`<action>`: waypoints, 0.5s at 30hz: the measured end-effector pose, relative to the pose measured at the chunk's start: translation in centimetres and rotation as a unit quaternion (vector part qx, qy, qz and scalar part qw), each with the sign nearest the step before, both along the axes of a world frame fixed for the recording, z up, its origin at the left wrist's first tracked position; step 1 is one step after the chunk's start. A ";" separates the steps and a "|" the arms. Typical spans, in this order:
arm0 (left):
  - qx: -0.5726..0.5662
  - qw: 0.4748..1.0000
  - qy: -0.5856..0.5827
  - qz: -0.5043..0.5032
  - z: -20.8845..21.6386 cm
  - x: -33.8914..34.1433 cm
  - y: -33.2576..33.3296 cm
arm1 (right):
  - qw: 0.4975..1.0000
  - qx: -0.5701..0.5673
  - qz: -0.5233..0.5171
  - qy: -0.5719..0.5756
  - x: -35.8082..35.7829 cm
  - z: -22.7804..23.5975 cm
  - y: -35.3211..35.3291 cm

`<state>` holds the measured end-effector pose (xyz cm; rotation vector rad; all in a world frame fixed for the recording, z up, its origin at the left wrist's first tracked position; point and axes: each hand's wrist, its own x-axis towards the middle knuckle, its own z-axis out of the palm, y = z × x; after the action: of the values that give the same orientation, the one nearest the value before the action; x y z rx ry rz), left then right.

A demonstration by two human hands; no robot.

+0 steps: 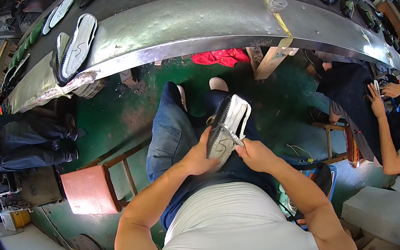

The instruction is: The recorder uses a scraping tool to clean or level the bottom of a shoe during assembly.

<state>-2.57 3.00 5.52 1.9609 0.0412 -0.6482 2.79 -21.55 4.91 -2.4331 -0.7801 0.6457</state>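
Observation:
A shoe [219, 151] with a dark upper rests bottom up over my lap, its whitish underside marked with a dark curved line. A white edge strip [245, 119] stands away from its right side. Wrapped around the near left side of the shoe, my left hand [199, 156] is closed on it. My right hand [256, 154] is closed around a slim silver metal hand tool [230, 134], whose far end lies across the shoe's middle. The tool's exact kind is unclear, and its grip is hidden in my fingers.
A metal-edged workbench [172, 27] curves ahead, with a pair of white-bottomed shoes [77, 47] at left and a clear cup [276, 2] at right. A red-topped stool [90, 190] stands left. Co-workers sit on both sides; the right one's hands [376, 100] work close by.

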 end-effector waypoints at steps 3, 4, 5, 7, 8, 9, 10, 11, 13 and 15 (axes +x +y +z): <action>0.098 0.993 -0.061 0.001 2.9 0.4 1.5 | 0.957 0.119 -0.105 0.244 1.0 1.8 0.0; 0.120 0.983 -0.137 0.018 3.4 0.4 2.3 | 0.948 0.158 -0.148 0.233 0.7 1.6 -0.7; 0.105 0.975 -0.192 0.043 5.1 1.0 2.9 | 0.936 0.197 -0.191 0.222 0.4 1.2 -1.6; 0.063 0.962 -0.253 0.079 9.0 2.5 3.5 | 0.919 0.236 -0.221 0.227 0.0 0.2 -2.9; 0.036 0.961 -0.260 0.090 10.9 3.2 3.4 | 0.898 0.275 -0.252 0.233 -0.1 -0.1 -3.6; -0.016 0.956 -0.275 0.103 12.0 3.8 2.8 | 0.882 0.281 -0.262 0.274 0.0 0.1 -4.1; -0.014 0.955 -0.277 0.105 12.1 4.5 2.1 | 0.883 0.281 -0.259 0.273 -0.1 0.1 -4.4; -0.142 0.935 -0.300 0.126 11.8 5.4 1.4 | 0.861 0.319 -0.260 0.300 -0.3 0.1 -4.7; -0.256 0.901 -0.322 0.139 11.3 7.3 0.5 | 0.831 0.353 -0.252 0.347 -0.7 0.3 -5.5; -0.122 0.937 -0.271 0.185 9.5 10.5 0.0 | 0.852 0.322 -0.241 0.335 -0.8 0.9 -5.4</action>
<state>7.96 3.02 15.02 1.7628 -0.0116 0.1386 1.95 -26.97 5.85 -1.5204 -0.0474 0.7909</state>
